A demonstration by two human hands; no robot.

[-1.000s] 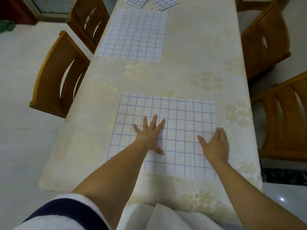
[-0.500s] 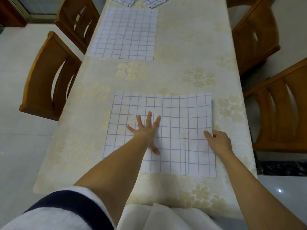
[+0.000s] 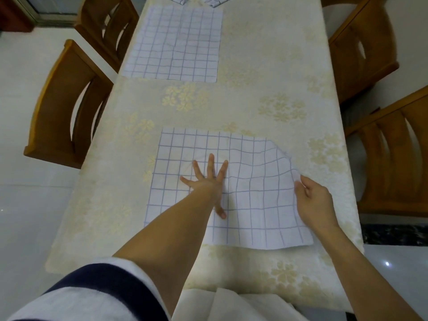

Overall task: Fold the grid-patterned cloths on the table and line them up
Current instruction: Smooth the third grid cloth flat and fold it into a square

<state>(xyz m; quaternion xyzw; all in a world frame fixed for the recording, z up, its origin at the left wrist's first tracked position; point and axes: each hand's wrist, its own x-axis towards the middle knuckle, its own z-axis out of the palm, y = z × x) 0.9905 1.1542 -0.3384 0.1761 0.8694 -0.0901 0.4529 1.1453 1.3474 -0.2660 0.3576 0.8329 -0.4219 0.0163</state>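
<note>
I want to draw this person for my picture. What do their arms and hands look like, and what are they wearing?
Both arms are bare from above the elbow down. The left hand and right hand wear no gloves, rings or watch that show. A short white sleeve with a dark navy band covers the left upper arm. No sleeve shows on the right arm.

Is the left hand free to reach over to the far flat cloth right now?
Probably not yet: the left hand lies spread on the near cloth, pinning it while the right hand lifts its edge. The far cloth lies unobstructed.

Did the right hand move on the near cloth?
Yes. The right hand slid off the near cloth towards the table's right side and now lifts its right edge.
</note>
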